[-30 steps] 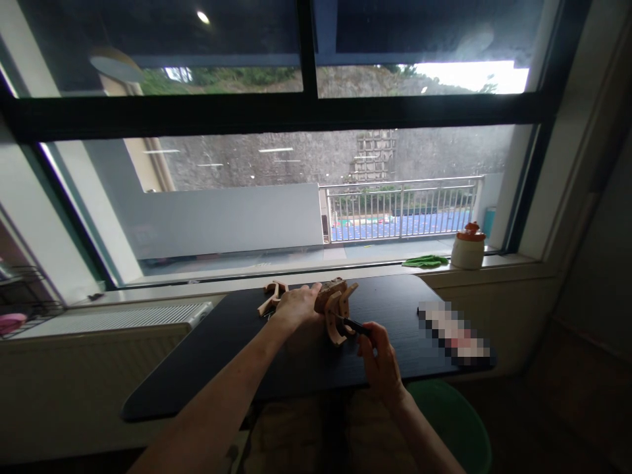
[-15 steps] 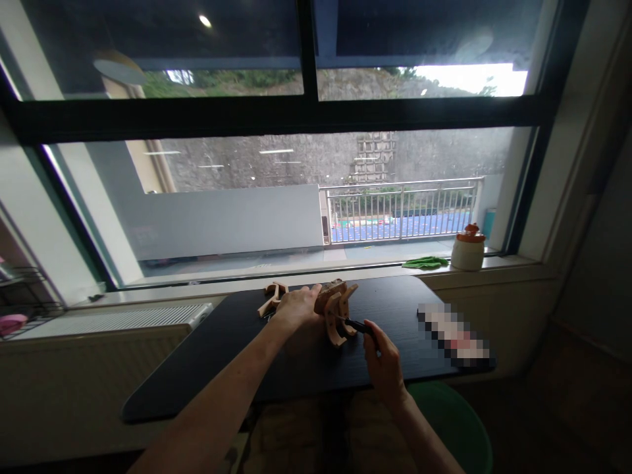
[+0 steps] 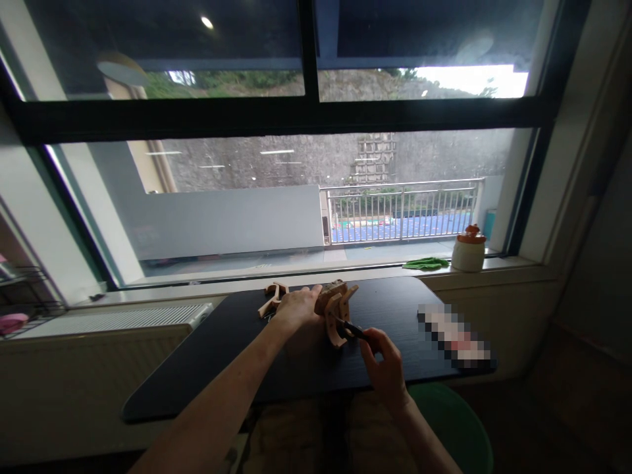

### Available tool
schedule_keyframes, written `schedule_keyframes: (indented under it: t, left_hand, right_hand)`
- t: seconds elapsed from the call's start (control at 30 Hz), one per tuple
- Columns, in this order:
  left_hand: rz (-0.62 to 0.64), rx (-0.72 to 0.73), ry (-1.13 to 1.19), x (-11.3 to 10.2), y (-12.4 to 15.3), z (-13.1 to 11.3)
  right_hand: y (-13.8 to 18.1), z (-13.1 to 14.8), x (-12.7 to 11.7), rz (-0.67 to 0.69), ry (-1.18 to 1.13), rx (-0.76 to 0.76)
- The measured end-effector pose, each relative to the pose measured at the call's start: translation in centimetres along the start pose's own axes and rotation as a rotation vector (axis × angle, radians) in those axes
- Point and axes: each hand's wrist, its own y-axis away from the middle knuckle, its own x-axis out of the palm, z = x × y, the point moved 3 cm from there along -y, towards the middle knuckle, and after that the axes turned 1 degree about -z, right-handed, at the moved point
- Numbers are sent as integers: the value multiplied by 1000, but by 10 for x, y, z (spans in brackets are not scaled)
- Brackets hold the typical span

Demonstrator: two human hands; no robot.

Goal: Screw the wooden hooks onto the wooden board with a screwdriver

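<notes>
My left hand point(image 3: 297, 308) is closed on the left side of a brown wooden piece with curved legs point(image 3: 334, 322), holding it on the dark table point(image 3: 197, 372). In my right hand point(image 3: 385, 365) is a black-handled screwdriver point(image 3: 353, 330), its handle gripped between thumb and fingers. The screwdriver's tip points left, up against a curved leg with small dark holes. Whether it sits in a screw is too small to see. Beyond my left wrist lie loose light wooden parts point(image 3: 270, 299) and some small metal bits, partly hidden by the hand.
A pixelated flat object point(image 3: 457, 336) lies at the table's right. On the windowsill are a green cloth point(image 3: 425, 263) and a white jar with an orange lid point(image 3: 469, 251). A radiator point(image 3: 143, 322) stands to the left, and a green stool point(image 3: 459, 421) is below the right edge.
My right hand has shifted slightly left and down, and the screwdriver's handle has turned or tilted a little with it. My left hand and the wooden piece stay in place.
</notes>
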Motion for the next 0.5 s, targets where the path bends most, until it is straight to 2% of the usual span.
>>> schedule_keyframes:
  t: [0.3, 0.5]
  left_hand:
    - [15, -10, 4, 1, -1, 1]
    - [27, -30, -1, -2, 0, -1]
  right_hand:
    - [3, -8, 0, -2, 49, 53]
    - [1, -4, -3, 11, 94, 28]
